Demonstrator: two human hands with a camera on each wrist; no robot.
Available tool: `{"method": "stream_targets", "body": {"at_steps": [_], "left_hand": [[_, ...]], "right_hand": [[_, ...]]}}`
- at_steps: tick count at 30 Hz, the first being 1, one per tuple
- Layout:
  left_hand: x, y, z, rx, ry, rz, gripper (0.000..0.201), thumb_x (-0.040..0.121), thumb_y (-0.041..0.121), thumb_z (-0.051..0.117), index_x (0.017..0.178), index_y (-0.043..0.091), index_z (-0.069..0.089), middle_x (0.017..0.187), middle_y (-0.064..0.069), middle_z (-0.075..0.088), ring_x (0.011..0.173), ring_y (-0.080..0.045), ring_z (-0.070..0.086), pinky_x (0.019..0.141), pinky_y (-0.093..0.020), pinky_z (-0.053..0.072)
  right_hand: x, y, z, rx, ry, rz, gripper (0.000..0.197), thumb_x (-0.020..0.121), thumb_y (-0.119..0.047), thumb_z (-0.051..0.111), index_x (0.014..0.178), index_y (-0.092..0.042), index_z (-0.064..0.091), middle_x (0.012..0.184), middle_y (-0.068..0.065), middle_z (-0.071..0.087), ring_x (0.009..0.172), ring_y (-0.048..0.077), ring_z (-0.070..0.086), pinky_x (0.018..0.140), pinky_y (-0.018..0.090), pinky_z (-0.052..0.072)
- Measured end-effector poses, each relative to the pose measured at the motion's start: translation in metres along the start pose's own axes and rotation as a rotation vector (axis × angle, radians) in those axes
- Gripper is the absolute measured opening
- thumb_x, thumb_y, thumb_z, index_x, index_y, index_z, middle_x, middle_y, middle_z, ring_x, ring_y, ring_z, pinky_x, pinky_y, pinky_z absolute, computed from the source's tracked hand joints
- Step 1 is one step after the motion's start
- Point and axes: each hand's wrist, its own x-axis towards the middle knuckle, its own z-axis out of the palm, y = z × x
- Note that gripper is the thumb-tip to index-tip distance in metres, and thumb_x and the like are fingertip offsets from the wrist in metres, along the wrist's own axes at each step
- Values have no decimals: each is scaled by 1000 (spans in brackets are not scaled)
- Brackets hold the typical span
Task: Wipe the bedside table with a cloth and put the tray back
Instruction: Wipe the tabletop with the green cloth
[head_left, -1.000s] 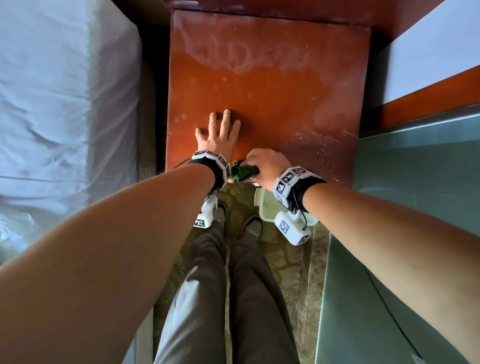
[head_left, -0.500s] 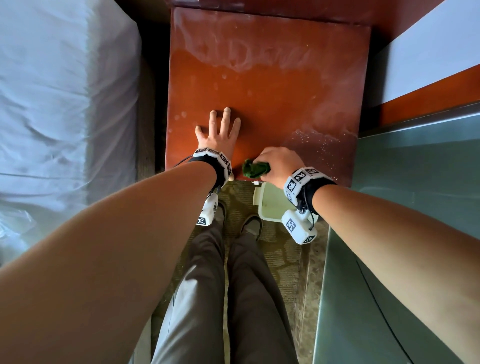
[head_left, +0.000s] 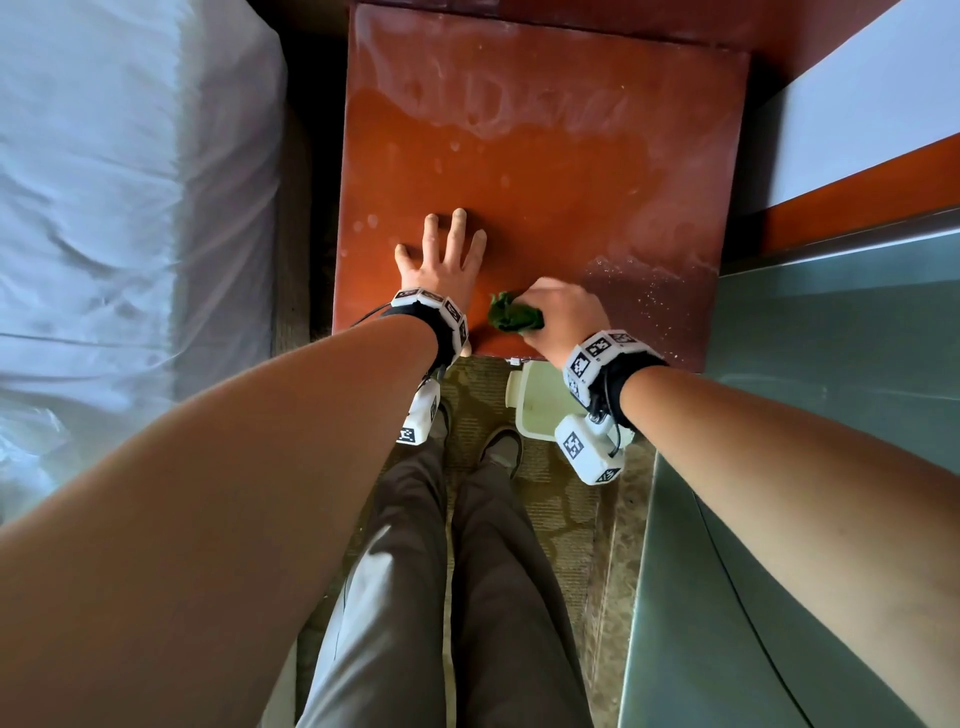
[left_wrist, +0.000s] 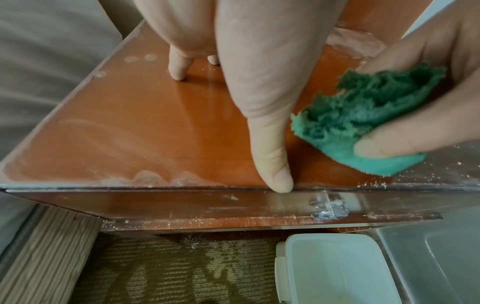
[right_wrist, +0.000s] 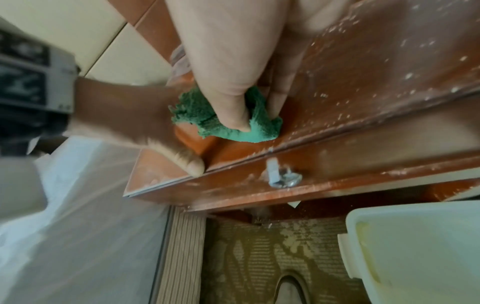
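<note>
Compared with the head view half a second earlier, the right hand (head_left: 563, 317) has carried the green cloth (head_left: 514, 318) slightly rightward along the near edge of the bedside table (head_left: 545, 171), while the left hand (head_left: 441, 257) has kept its place. Right hand: fingers and thumb curled round the bunched cloth, pressing it onto the tabletop just inside the front edge, as the right wrist view shows (right_wrist: 228, 123). Left hand: flat and open, fingers spread toward 12 o'clock, thumb tip at the front lip in the left wrist view (left_wrist: 275, 176); it bears on the surface at about 9 o'clock from the cloth and holds nothing. The relation that governs the coming stroke is that the remaining white crumbs (head_left: 639, 296) lie at about 3 o'clock from the cloth, scattered toward the table's right side, with paler smears (head_left: 493, 109) farther off at 12 o'clock. The right hand is the nearer to both, so a sweep parallel to the front edge, toward 3 o'clock, appears to be the natural continuation. A pale plastic container (head_left: 540, 405), probably the tray, sits on the carpet at 6 o'clock, below the table's front edge and partly hidden by the right wrist; judged from this, wiping is under way and its return is not yet begun.
</note>
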Motion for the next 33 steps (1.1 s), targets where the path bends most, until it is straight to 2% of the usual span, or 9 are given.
{"method": "stream_targets", "body": {"at_steps": [3,6,9,12,17,21,25,30,33], "left_hand": [[-2,2,-2,-23,4,0,140,61,44,89,155,20,-12,160,-11,-25,148,-40,-11,113,-66,20],[-2,1,-2,-48,62,-3,98,89,12,63,156,21,-8,161,-10,-22,148,-39,-10,113,-65,20],[-2,1,0,-42,100,-2,89,92,11,57,156,21,-4,162,-11,-19,148,-39,-7,112,-65,22],[0,1,3,-55,98,-9,100,87,19,69,156,21,-3,162,-11,-17,148,-40,-5,111,-65,24],[2,0,1,8,-2,4,157,43,60,90,154,18,-12,160,-12,-23,148,-41,-8,112,-66,22],[2,1,1,16,16,3,159,42,61,90,154,18,-13,160,-12,-23,148,-42,-8,111,-66,23],[3,2,2,20,20,-2,160,41,62,90,154,18,-13,160,-12,-24,148,-42,-8,111,-66,23],[4,1,5,8,45,1,163,35,63,91,155,19,-9,160,-12,-20,148,-42,-6,110,-67,25],[4,0,5,3,46,4,162,36,63,90,155,19,-10,160,-12,-21,148,-42,-7,110,-67,24]], "right_hand": [[-4,-15,12,-24,-128,-44,16,86,-20,61,99,-26,69,99,-8,61,84,19,61,69,26,44],[-6,-29,24,-17,-184,-28,13,88,-23,60,99,-21,67,100,-4,59,88,23,61,71,27,40],[-7,-35,30,4,-184,-4,12,88,-23,60,98,-18,64,100,0,57,90,29,62,73,32,43],[-8,-30,26,19,-174,13,20,86,-20,61,105,-19,66,104,0,58,92,28,61,74,32,44],[-12,-3,10,28,-68,76,28,83,-19,65,111,-23,67,104,-3,59,89,22,60,72,29,46],[-13,20,-4,35,75,101,25,82,-14,68,107,-20,70,103,-5,64,84,21,63,70,29,53],[-1,35,-21,-21,234,135,20,83,-8,67,101,-13,73,103,3,68,82,28,65,63,21,41],[27,52,-44,-51,280,382,29,85,-8,61,113,-11,66,116,10,60,106,34,59,83,35,50],[35,50,-46,-57,231,437,29,84,-5,59,112,-10,63,116,11,56,108,36,55,84,39,49]]}}
